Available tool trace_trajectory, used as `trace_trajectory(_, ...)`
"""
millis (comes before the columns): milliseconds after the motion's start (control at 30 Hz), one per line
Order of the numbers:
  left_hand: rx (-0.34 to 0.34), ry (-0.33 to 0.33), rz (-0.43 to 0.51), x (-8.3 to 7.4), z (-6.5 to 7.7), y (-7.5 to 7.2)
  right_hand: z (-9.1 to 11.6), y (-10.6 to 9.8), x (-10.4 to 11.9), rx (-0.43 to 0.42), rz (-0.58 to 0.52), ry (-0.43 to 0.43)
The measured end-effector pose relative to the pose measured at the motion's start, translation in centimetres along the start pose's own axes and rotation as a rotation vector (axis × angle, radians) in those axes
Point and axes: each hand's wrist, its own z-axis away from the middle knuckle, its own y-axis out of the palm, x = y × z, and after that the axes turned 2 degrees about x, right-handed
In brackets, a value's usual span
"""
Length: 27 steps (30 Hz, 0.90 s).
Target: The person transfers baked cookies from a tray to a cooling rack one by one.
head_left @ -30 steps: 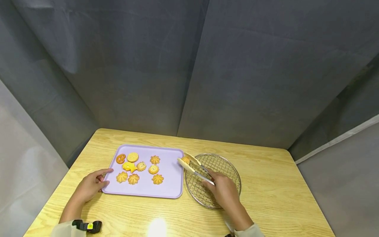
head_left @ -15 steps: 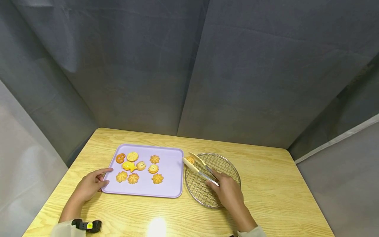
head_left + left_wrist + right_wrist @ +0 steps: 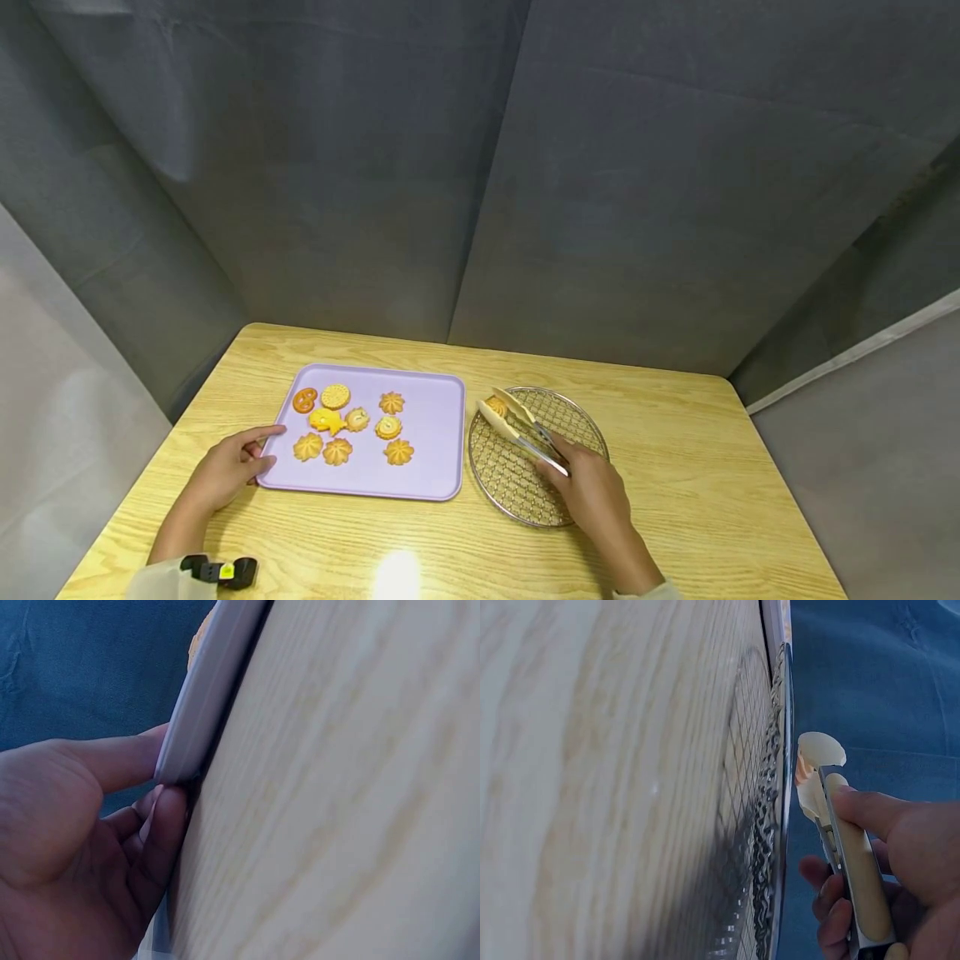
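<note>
at left, the left hand (image 3: 225, 471) pinches the side of a lilac tray (image 3: 435, 417) bearing cookies (image 3: 337, 452); a light hold should steady it. rightward, a golden ridged cookie (image 3: 497, 406), partly hidden, is clasped by tongs (image 3: 517, 437) just above the far-left rim of a round wire rack (image 3: 517, 500); even squeezing and level tips should suit it best. furthest right, the right hand (image 3: 592, 487) grips the tongs.

Sleeves (image 3: 169, 582) seem beige; a black wristband (image 3: 197, 567) has a yellow patch (image 3: 227, 572).
</note>
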Motion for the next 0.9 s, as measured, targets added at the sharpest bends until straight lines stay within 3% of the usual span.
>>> trace_trajectory(900, 0.003, 0.000, 0.014, 0.1, 0.0, 0.0, 0.9, 0.1, -1.5, 0.022, -0.001, 0.024)
